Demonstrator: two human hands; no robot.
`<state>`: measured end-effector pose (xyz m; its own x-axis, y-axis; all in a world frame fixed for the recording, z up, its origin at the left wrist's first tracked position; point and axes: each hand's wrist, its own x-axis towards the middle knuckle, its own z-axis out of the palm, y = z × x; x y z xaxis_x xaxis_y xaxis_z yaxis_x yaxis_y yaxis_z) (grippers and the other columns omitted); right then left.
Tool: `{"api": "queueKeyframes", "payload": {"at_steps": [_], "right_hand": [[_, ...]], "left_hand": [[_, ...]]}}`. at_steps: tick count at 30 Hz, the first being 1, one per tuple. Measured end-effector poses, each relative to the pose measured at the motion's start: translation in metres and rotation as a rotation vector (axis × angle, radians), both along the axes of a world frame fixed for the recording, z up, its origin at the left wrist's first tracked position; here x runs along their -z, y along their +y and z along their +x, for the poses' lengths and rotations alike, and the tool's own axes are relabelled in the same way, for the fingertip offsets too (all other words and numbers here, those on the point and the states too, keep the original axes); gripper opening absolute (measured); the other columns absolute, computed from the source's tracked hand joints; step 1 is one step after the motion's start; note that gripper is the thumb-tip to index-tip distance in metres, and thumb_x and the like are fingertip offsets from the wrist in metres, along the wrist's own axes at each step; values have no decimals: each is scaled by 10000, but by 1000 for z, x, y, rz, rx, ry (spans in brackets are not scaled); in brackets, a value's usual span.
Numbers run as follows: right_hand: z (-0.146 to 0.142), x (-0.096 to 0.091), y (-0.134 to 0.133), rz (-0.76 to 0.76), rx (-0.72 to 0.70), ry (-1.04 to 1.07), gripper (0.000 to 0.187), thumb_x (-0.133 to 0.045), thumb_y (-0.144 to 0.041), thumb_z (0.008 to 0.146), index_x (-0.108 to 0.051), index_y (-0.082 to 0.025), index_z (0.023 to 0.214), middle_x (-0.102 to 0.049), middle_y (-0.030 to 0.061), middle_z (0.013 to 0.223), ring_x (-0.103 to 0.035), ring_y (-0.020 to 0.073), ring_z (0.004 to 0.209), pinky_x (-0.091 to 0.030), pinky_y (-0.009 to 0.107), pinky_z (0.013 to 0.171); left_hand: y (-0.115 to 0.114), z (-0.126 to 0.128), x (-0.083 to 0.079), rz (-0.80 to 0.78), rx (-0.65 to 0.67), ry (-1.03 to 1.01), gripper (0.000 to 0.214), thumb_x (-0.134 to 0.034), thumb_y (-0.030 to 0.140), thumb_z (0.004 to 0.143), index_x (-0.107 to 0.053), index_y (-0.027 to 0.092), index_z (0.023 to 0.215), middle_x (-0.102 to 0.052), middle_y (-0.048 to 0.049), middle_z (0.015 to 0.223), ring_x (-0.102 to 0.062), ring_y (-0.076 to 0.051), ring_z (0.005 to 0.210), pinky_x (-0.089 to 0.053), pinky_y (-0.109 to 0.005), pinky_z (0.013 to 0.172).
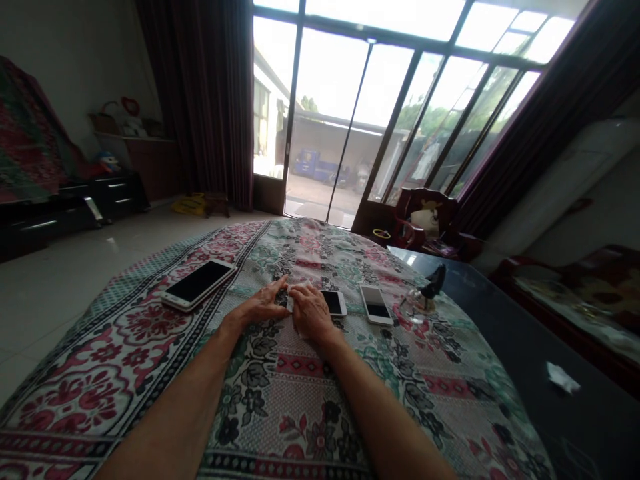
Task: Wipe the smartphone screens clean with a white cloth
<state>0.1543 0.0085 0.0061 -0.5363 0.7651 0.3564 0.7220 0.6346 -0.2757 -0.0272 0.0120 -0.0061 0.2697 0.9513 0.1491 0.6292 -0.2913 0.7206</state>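
Observation:
A white smartphone [336,304] with a dark screen lies flat on the patterned tablecloth [305,400], its middle hidden under my hands. My left hand [265,303] grips its left end, thumb on the near side and fingers on the far side. Bent over the phone, my right hand [311,311] presses a white tissue [301,285] on the screen. Only the tissue's edges show around the fingers. A second white smartphone [376,305] lies just right of it. Further left lies a larger white phone [199,283], screen up.
A clear spray bottle [415,307] with a black nozzle [434,281] is at the table's right. Beyond it is a dark glossy tabletop [505,333] with a crumpled white tissue [563,378]. A wooden chair [425,217] and glass doors [340,120] are ahead.

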Motion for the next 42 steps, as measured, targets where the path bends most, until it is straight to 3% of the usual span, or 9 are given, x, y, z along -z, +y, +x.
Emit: {"api": "queueKeyframes", "payload": {"at_steps": [4,8,14,19,25,33,36,39,42], "right_hand": [[3,4,-11,31,-43,28,321,-482,-130,927,-649,-210,1189,-638,39,1299,-508,205,1208,-337,343,1082],[7,7,-21,49,-73,52,307,-491,-138,925,-652,-219,1174,-659,36,1249,-510,209,1204,-355,344,1067],[8,8,-29,33,-42,106,290,-506,-149,925,-679,-244,1137,-678,11,1228,-537,193,1172,-387,324,1030],[6,8,-27,29,-15,114,287,-533,-156,911,-705,-245,1122,-682,5,1246,-538,194,1194,-381,319,1038],[13,-2,-25,11,195,96,221,-543,-230,930,-757,-219,981,-725,33,1153,-588,218,1113,-397,327,996],[59,-11,-6,12,534,-9,273,-495,-182,931,-752,-164,842,-742,103,1011,-624,224,998,-403,305,921],[68,-9,-1,22,602,-50,282,-476,-193,947,-740,-147,859,-732,116,1000,-623,228,975,-403,312,903],[64,-4,-3,51,557,-38,285,-456,-200,961,-734,-151,923,-718,110,1076,-598,231,1043,-391,316,946],[51,1,-9,59,418,-10,278,-459,-180,949,-715,-164,1057,-682,89,1214,-553,233,1154,-369,318,1014]], "left_hand": [[2,-1,4,13,22,-2,916,-681,262,671,-326,148,1508,-550,-123,1439,-472,-271,1365,-339,-384,1163],[6,-4,12,21,52,4,921,-668,280,695,-286,115,1517,-527,-147,1457,-446,-275,1384,-304,-386,1180],[11,-7,19,56,62,20,867,-673,282,719,-317,199,1504,-538,-118,1453,-416,-272,1409,-283,-431,1190],[11,-4,18,71,83,90,845,-645,296,731,-333,152,1503,-506,-135,1483,-366,-287,1435,-253,-437,1206],[8,0,16,83,43,91,850,-701,417,726,-410,163,1484,-481,-138,1506,-333,-351,1445,-269,-482,1190],[6,-2,14,82,35,25,861,-707,360,711,-404,202,1501,-537,-109,1464,-371,-340,1429,-277,-474,1179],[5,-2,11,56,34,26,872,-706,360,709,-391,197,1506,-525,-115,1473,-381,-338,1421,-278,-467,1177],[6,-1,11,36,28,22,891,-708,359,697,-385,171,1506,-521,-125,1473,-380,-340,1419,-270,-460,1180],[6,-1,12,57,25,-3,885,-709,340,683,-403,160,1494,-535,-126,1456,-404,-325,1402,-273,-437,1178]]}}
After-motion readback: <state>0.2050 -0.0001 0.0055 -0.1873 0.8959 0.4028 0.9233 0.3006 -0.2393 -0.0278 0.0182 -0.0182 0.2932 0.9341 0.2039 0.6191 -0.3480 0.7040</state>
